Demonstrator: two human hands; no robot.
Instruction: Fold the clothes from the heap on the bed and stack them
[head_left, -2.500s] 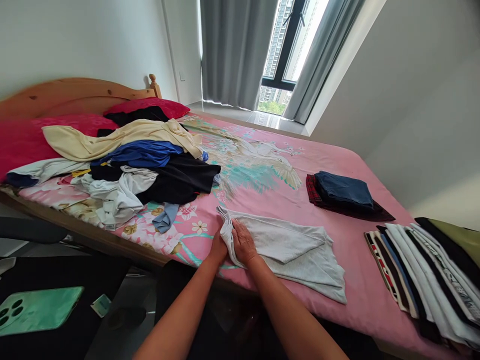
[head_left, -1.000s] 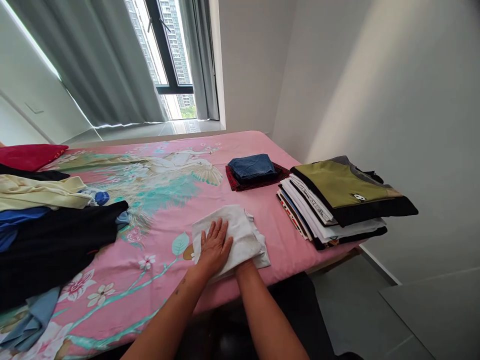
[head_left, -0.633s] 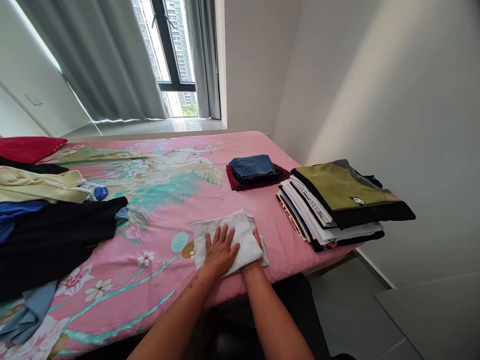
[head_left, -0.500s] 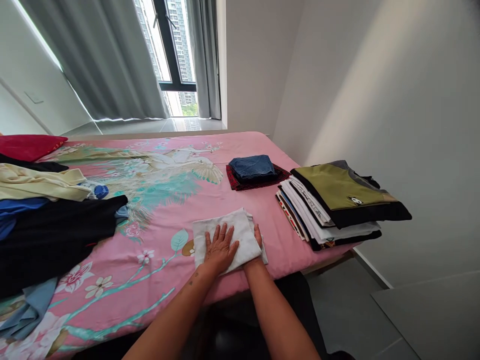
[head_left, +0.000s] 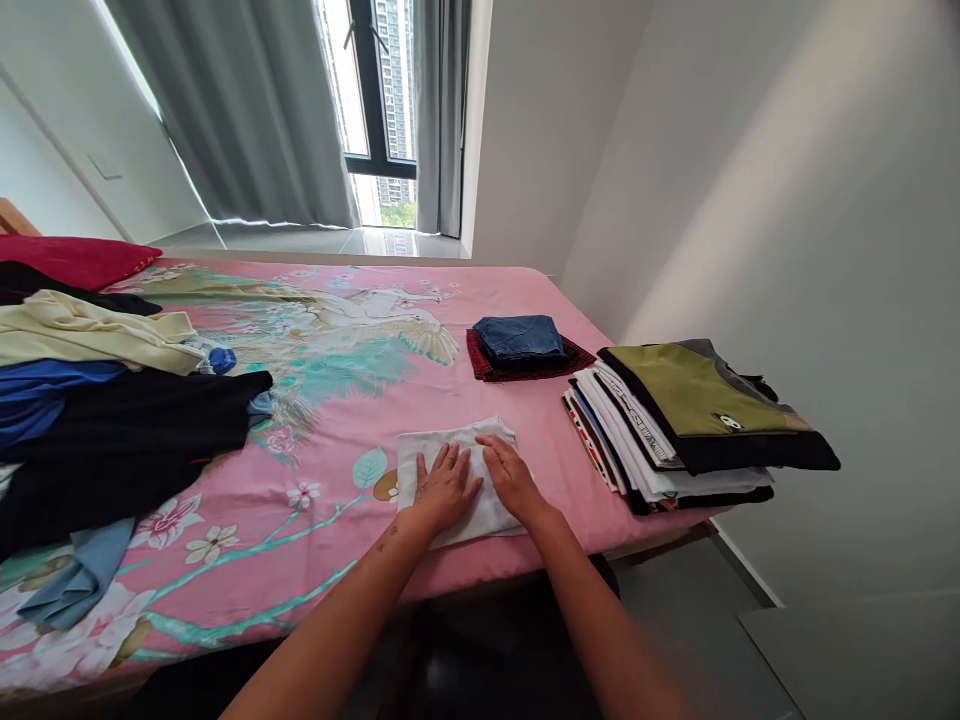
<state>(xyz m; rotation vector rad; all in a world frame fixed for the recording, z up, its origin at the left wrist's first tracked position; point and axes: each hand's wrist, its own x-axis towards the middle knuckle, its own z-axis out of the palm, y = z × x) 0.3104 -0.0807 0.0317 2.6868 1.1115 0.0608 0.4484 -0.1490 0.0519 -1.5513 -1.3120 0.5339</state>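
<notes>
A white folded cloth garment (head_left: 420,448) lies flat near the front edge of the pink flowered bed sheet (head_left: 330,450). My left hand (head_left: 444,487) rests palm down on its left and middle part, fingers stretched out. On the right part of the same cloth lies my right hand (head_left: 513,478), also palm down, with its fingers extended. Neither hand grips anything. The hands cover much of the cloth, so what kind of garment it is cannot be made out.
To the right stands a stack of folded shirts, an olive and black one (head_left: 690,395) on top. Folded denim (head_left: 519,337) lies on red plaid cloth (head_left: 480,362) farther back. Loose clothes (head_left: 150,420) heap at the left, below a red pillow (head_left: 75,260).
My right hand has come out from under the cloth's right side and now lies on top of it. My left hand stays on the cloth. The view has shifted slightly left.
</notes>
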